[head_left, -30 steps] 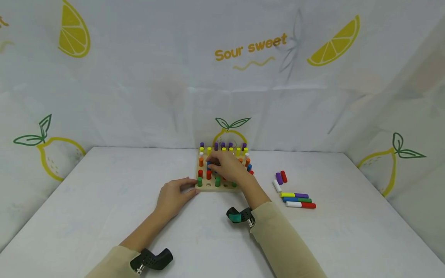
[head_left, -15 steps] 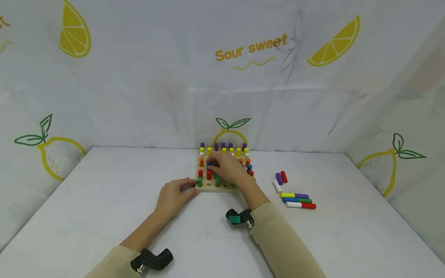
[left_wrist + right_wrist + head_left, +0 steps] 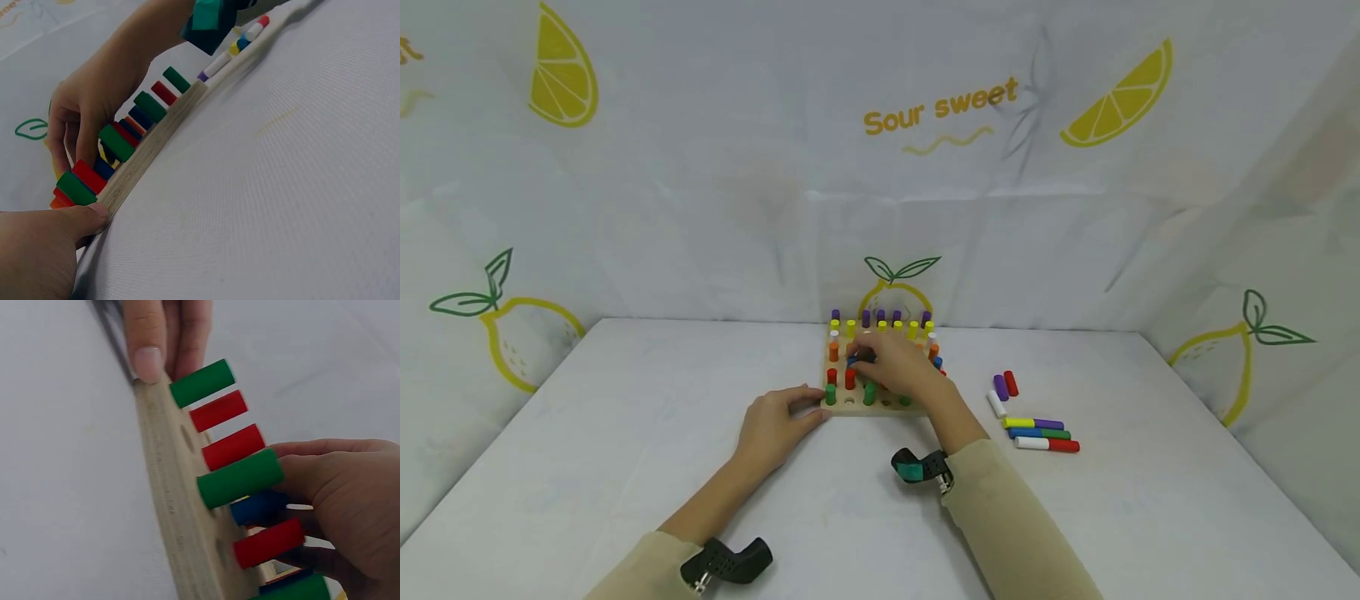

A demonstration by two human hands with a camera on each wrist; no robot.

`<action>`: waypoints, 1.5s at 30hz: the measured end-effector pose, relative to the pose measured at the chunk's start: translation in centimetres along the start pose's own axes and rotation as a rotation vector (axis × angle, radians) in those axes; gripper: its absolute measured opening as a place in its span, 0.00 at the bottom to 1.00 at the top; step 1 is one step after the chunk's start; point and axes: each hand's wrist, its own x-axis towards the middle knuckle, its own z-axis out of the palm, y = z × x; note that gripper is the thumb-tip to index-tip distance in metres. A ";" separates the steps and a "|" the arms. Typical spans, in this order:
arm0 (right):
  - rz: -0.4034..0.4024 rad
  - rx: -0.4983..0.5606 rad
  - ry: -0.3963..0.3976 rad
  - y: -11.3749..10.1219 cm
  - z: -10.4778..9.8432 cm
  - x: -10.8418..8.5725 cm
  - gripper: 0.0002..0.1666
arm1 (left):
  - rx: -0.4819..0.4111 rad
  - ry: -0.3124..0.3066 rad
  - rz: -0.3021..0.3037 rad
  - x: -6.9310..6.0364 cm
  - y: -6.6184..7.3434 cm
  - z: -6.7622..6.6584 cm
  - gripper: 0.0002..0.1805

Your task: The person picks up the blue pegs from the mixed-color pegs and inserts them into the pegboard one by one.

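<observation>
A wooden pegboard (image 3: pixel 857 408) bears rows of coloured pegs: green in front, then red, blue, orange, white, yellow and purple. My left hand (image 3: pixel 772 429) grips its front left corner, the thumb (image 3: pixel 87 219) on the board's front edge in the left wrist view. Over the blue row, my right hand (image 3: pixel 895 365) curls its fingers down and pinches a blue peg (image 3: pixel 851 362). The fingertips are partly hidden behind a green peg (image 3: pixel 240 478) and a red peg (image 3: pixel 234 447) in the right wrist view. Bare holes show in the front row.
Loose pegs lie on the white table (image 3: pixel 625 450) right of the board: a purple peg (image 3: pixel 1001 387), a red peg (image 3: pixel 1011 383) and a white peg (image 3: pixel 996 404), with several more in end-to-end pairs, one with a yellow peg (image 3: pixel 1018 423). A lemon-print cloth (image 3: pixel 737 208) hangs behind.
My right hand has sunk very slightly over the blue row and stays in the same spot. My left hand and the loose pegs have not visibly moved.
</observation>
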 end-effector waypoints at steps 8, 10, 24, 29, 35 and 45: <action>0.022 -0.019 0.037 0.4 -2.1 -1.2 0.12 | -0.002 -0.011 -0.011 -0.1 0.0 -0.1 0.18; 0.033 0.008 0.061 0.5 -2.8 -1.7 0.13 | -0.001 -0.011 -0.011 -0.1 0.0 0.0 0.18; 0.085 0.084 0.144 2.5 -6.7 -4.8 0.15 | -0.006 -0.019 0.007 0.0 0.0 0.1 0.19; 0.099 0.069 0.125 3.7 -7.4 -6.2 0.15 | 0.002 -0.015 -0.005 -0.1 0.0 0.0 0.19; 0.094 -0.006 0.129 5.1 -9.2 -8.4 0.13 | -0.001 -0.021 -0.004 -0.1 -0.1 0.1 0.20; 0.121 -0.114 0.110 6.3 -11.6 -13.4 0.11 | 0.005 -0.021 0.020 -0.2 -0.2 -0.1 0.20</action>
